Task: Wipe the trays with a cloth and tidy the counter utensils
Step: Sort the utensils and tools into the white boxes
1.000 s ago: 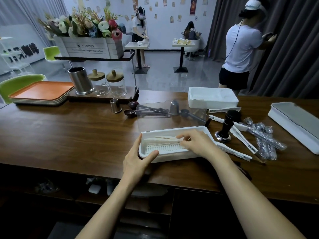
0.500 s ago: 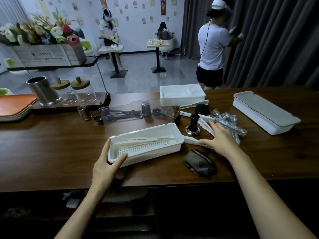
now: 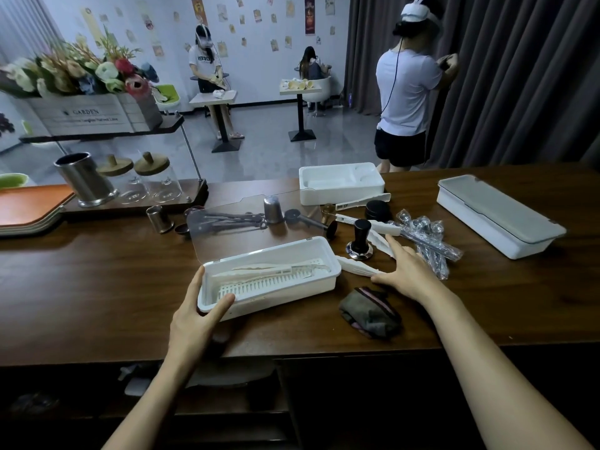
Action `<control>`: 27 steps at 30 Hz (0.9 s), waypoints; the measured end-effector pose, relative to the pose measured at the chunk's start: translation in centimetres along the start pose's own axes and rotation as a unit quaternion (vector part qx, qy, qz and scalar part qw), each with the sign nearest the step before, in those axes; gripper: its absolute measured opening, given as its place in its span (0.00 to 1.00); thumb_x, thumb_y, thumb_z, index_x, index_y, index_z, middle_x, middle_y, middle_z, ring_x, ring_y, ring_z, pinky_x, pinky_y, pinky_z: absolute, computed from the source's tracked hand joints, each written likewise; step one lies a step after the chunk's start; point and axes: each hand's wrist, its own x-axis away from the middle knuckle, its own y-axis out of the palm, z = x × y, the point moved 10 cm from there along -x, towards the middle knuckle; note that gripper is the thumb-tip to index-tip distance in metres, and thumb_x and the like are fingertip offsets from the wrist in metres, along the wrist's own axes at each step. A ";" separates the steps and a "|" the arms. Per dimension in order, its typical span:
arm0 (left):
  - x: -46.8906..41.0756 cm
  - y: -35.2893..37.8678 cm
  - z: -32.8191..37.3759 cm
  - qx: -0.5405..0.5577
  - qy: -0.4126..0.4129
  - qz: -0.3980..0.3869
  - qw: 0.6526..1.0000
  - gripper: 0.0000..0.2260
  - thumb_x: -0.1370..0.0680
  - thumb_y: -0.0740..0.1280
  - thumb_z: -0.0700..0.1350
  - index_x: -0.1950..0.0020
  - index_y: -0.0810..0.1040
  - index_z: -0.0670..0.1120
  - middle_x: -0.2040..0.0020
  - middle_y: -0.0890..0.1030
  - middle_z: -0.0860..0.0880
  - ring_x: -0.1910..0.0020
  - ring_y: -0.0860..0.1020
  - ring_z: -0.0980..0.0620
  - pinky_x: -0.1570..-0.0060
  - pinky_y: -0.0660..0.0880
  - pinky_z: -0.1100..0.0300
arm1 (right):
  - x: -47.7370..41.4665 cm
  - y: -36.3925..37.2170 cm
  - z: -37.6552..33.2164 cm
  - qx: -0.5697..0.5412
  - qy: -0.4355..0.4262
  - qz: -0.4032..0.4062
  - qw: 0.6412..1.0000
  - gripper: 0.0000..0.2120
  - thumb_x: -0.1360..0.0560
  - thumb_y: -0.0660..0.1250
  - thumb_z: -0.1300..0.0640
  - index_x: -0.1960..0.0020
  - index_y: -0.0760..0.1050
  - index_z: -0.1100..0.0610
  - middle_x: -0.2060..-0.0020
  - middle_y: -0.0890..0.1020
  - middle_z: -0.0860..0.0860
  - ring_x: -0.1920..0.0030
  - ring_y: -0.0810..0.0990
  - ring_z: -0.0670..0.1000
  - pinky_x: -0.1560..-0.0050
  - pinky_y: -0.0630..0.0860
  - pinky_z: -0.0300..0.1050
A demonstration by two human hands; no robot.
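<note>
Gripping a corner of the white slotted plastic tray [image 3: 292, 297] at frame centre, the left hand [image 3: 194, 316] should hold it steady so the open, empty right hand [image 3: 406, 271] can pinch the white plastic tongs [image 3: 355, 269] alongside.

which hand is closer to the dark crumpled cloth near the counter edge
Right. The right hand rests just behind the dark crumpled cloth, fingers spread. The left hand grips the near left corner of the white plastic tray, farther left.

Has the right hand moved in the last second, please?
Yes: the right hand left the white box and went right, to the tongs.
</note>
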 end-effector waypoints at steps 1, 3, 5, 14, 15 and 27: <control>0.0 0.0 0.1 0.000 0.000 0.000 1.000 0.39 0.34 0.69 0.73 0.24 0.61 0.73 0.33 0.75 0.62 0.33 0.74 0.54 0.36 0.72 0.51 | 0.1 -0.2 0.3 -0.011 0.003 0.005 1.000 0.51 0.30 0.75 0.40 0.19 0.45 0.43 0.24 0.63 0.53 0.26 0.63 0.59 0.29 0.67 0.59; 0.1 0.0 0.2 0.003 0.003 0.001 1.000 0.39 0.35 0.69 0.73 0.24 0.61 0.73 0.34 0.76 0.62 0.33 0.74 0.55 0.37 0.71 0.53 | 0.3 -0.9 0.8 -0.031 0.009 0.014 0.999 0.49 0.29 0.75 0.41 0.19 0.47 0.43 0.24 0.62 0.53 0.25 0.61 0.58 0.29 0.65 0.59; 0.2 0.0 0.4 0.007 0.006 0.000 1.000 0.39 0.35 0.69 0.73 0.24 0.61 0.73 0.35 0.76 0.62 0.34 0.74 0.56 0.38 0.71 0.53 | 0.6 -1.9 1.2 -0.046 0.011 0.021 0.999 0.48 0.29 0.74 0.42 0.20 0.47 0.41 0.23 0.62 0.52 0.24 0.60 0.59 0.29 0.65 0.62; 0.2 0.0 0.1 0.012 0.009 -0.001 1.000 0.34 0.30 0.71 0.69 0.27 0.61 0.77 0.35 0.75 0.63 0.34 0.74 0.55 0.37 0.71 0.52 | 3.3 -7.5 -3.8 -0.088 -0.058 0.084 0.991 0.39 0.24 0.71 0.48 0.20 0.55 0.46 0.26 0.63 0.49 0.27 0.63 0.54 0.36 0.64 0.55; 0.2 0.0 0.2 0.013 0.008 0.000 1.000 0.35 0.31 0.71 0.70 0.27 0.60 0.77 0.36 0.75 0.64 0.35 0.74 0.56 0.37 0.71 0.53 | 3.4 -7.7 -5.2 -0.099 -0.081 0.085 0.988 0.37 0.24 0.71 0.49 0.21 0.57 0.47 0.29 0.65 0.48 0.29 0.66 0.53 0.39 0.66 0.52; 0.2 -0.2 0.5 0.022 0.014 -0.007 1.000 0.37 0.34 0.71 0.73 0.27 0.60 0.77 0.38 0.75 0.70 0.34 0.74 0.60 0.33 0.71 0.54 | 4.7 -0.4 -23.5 -0.241 -0.279 -0.036 0.929 0.18 0.27 0.74 0.53 0.38 0.77 0.42 0.45 0.79 0.40 0.47 0.77 0.39 0.47 0.74 0.39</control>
